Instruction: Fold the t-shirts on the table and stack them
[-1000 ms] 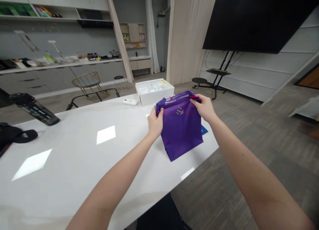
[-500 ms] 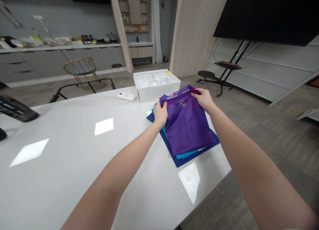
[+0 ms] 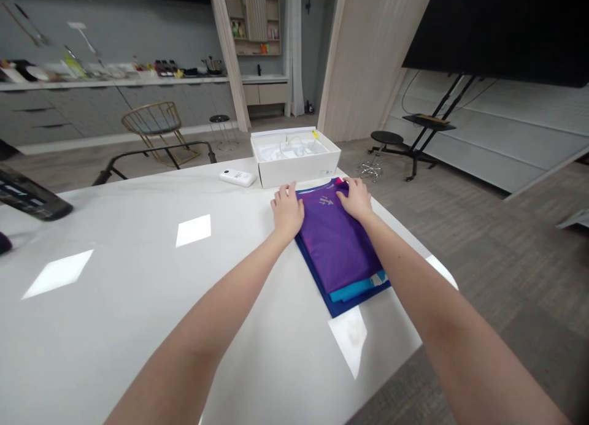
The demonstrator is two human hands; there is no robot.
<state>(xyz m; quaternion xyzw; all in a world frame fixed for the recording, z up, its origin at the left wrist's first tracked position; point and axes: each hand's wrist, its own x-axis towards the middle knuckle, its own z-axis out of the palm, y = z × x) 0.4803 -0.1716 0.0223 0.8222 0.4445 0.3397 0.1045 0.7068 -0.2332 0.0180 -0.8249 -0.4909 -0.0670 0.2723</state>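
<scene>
A folded purple shirt (image 3: 338, 241) with a small grey print lies on top of a stack, its collar end toward the far side. Beneath it show the edges of a bright blue garment (image 3: 352, 290) and a dark blue garment (image 3: 338, 307). My left hand (image 3: 288, 211) rests at the stack's far left corner, fingers stretched out and slightly apart. At the far right corner my right hand (image 3: 356, 198) lies over the shirt, fingers extended and thumb on the cloth. Part of the stack's right side is hidden behind my right forearm.
Just beyond the stack stands an open white box (image 3: 294, 167) holding whitish contents. To its left lies a small white device (image 3: 237, 178). A dark bottle (image 3: 32, 195) is at the left of the white table (image 3: 138, 302). The table's right edge runs close beside the stack.
The purple shirt's collar end, gripped and lifted a moment ago, now lies down on the stack. Both hands have lowered, and their fingers have loosened and spread on the corners.
</scene>
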